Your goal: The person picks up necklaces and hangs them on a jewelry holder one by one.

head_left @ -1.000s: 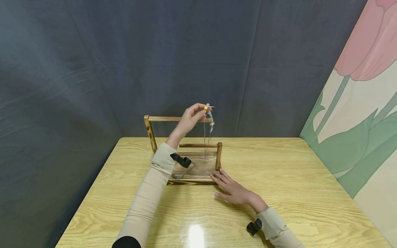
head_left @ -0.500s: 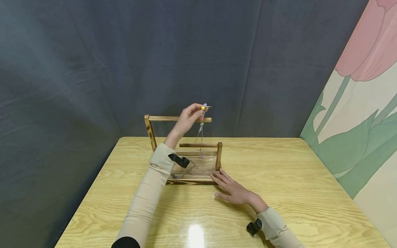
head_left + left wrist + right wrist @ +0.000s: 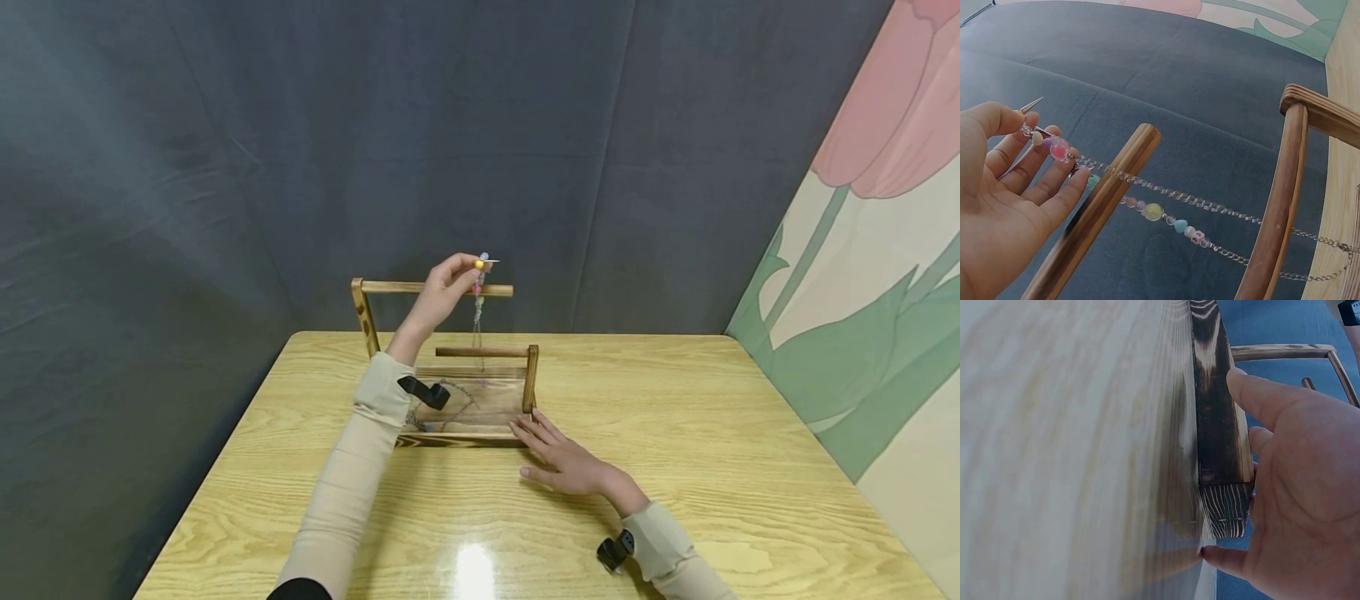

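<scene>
My left hand (image 3: 438, 293) is raised at the upper bar (image 3: 497, 291) of a wooden jewelry stand (image 3: 529, 379). Its thumb and forefinger pinch the end of a beaded chain necklace (image 3: 1154, 211), beside a pointed metal piece (image 3: 1032, 105). Pastel beads and silver links hang down past the bar toward the lower rod (image 3: 480, 352). A pink bead (image 3: 1059, 149) lies close to the fingers. My right hand (image 3: 570, 465) has straight, spread fingers at the front right corner of the stand's base (image 3: 1213, 425); its palm shows in the right wrist view.
Another chain (image 3: 471, 402) lies in the stand's base tray, partly covered by the left wrist. The stand is on a light wooden table (image 3: 675, 400). A dark curtain (image 3: 450, 125) hangs behind, and a tulip-print panel (image 3: 862, 250) is at the right.
My left hand has shifted left along the upper bar with the necklace, whose hanging strands have drawn together below it. The right hand stays at the base corner.
</scene>
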A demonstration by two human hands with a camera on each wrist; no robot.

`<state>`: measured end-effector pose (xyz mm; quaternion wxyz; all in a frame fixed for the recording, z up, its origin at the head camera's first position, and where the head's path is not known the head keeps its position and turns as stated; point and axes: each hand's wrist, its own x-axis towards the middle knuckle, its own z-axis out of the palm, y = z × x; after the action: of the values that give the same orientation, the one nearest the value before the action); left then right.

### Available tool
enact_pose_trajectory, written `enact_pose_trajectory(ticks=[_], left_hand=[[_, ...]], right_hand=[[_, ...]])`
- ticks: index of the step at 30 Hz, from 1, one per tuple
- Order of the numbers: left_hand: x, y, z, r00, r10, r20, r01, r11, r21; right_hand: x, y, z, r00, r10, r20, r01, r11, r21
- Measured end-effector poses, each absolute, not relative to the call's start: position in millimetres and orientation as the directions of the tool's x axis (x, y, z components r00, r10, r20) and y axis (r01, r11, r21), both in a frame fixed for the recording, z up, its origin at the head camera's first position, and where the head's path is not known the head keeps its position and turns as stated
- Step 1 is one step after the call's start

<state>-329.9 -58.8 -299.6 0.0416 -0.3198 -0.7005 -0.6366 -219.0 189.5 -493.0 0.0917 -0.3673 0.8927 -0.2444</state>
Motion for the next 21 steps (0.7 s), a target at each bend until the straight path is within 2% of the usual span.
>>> enact_pose_trajectory(ticks=[21], left_hand=[[-328,-75,-303,-0.801,0.374,0.468,0.504,-0.001,0.864]], right_hand=[[-219,190,-490,-0.716,-0.698,0.015,-0.608,0.613,-0.504]])
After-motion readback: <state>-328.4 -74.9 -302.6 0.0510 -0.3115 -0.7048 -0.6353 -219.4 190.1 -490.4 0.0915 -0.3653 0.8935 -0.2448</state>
